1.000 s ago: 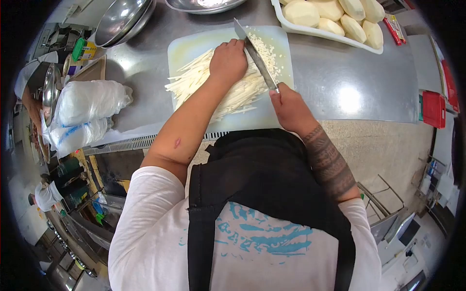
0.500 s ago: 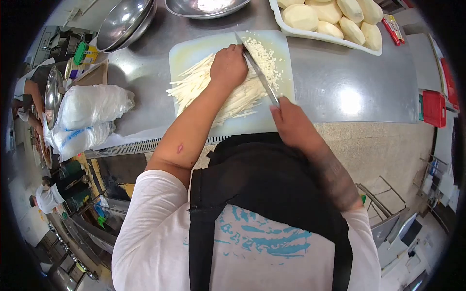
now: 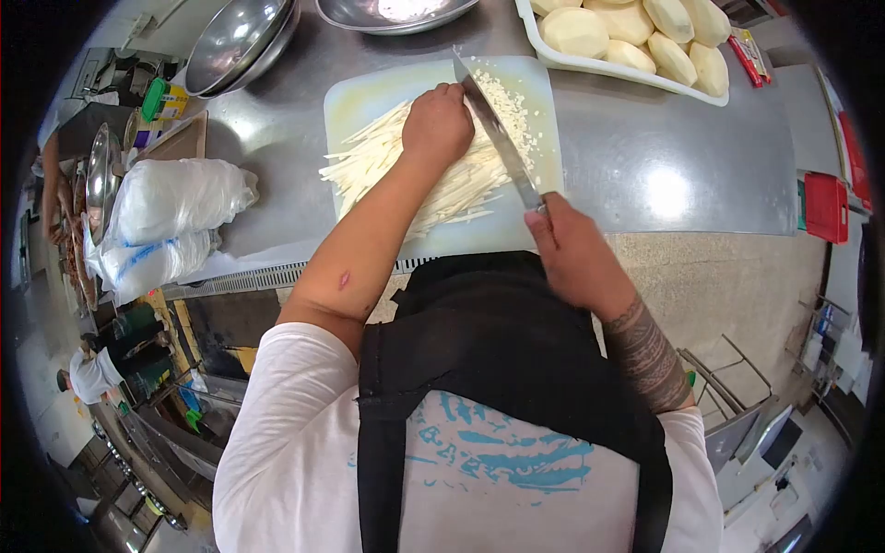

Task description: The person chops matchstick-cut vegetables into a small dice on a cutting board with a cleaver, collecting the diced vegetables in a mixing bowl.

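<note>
A cutting board bears a heap of pale vegetable strips, with small diced bits at its upper right. My left hand presses down on the strips, its fingers curled together, next to the blade. In my right hand is the handle of a large knife. The blade slants up and left from that hand, between the strips and the diced bits, with its tip near the board's top edge.
A white tray of peeled vegetables stands at the upper right, beside a red packet. Metal bowls sit at the upper left. Plastic bags lie on the left of the steel table. Other people are at the far left.
My right hand and the knife handle have shifted slightly right and down. The blade has moved slightly right, away from my left hand, which stays on the strips.
</note>
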Tool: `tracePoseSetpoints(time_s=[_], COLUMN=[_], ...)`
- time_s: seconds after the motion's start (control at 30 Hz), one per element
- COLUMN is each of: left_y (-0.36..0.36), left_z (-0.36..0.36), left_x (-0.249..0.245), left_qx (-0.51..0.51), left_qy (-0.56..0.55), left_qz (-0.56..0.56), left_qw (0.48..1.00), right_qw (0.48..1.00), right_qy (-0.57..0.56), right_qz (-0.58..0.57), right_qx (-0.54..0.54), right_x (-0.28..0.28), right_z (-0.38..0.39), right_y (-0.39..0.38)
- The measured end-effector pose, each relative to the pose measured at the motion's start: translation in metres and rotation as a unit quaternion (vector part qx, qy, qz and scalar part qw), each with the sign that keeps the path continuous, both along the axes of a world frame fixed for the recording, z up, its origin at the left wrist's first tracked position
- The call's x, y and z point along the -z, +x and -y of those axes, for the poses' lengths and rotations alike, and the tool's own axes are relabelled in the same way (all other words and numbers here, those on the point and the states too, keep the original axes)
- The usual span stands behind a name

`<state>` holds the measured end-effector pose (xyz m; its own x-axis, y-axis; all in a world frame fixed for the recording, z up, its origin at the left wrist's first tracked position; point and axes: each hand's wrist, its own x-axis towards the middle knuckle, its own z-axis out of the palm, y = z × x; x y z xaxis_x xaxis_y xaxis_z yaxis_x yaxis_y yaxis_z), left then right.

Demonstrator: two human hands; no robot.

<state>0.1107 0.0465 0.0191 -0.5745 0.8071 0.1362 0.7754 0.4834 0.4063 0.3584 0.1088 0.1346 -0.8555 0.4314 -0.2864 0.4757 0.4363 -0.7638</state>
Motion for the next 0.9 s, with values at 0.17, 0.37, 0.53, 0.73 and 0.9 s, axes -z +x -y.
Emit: tracePoseSetpoints(time_s=[0.17, 0.37, 0.53, 0.73, 0.9], left_y=[-0.004, -0.002, 0.0, -0.003, -0.002], left_z=[-0.003, 0.008, 0.014, 0.014, 0.016], left_x=[-0.001, -0.014, -0.003, 0.002, -0.006], left_qx=[-0.012, -0.026, 0.016, 0.014, 0.015], left_qy=[-0.023, -0.092, -0.048, -0.054, -0.076], left_qz=[0.01, 0.019, -0.04, -0.028, -0.001], left_qw=[1.0, 0.995, 0.998, 0.998, 0.997], right_qw=[1.0, 1.0, 0.998, 0.997, 0.999], right_qy=[0.028, 0.013, 0.05, 0.059, 0.034], right_qz=[-0.005, 0.005, 0.032, 0.059, 0.031], right_qx=[0.004, 0.009, 0.006, -0.006, -0.007], right_x=[0.063, 0.065, 0.017, 0.04, -0.003], right_z=[-0.004, -0.011, 0.006, 0.007, 0.016], right_y=[-0.019, -0.016, -0.003, -0.013, -0.001])
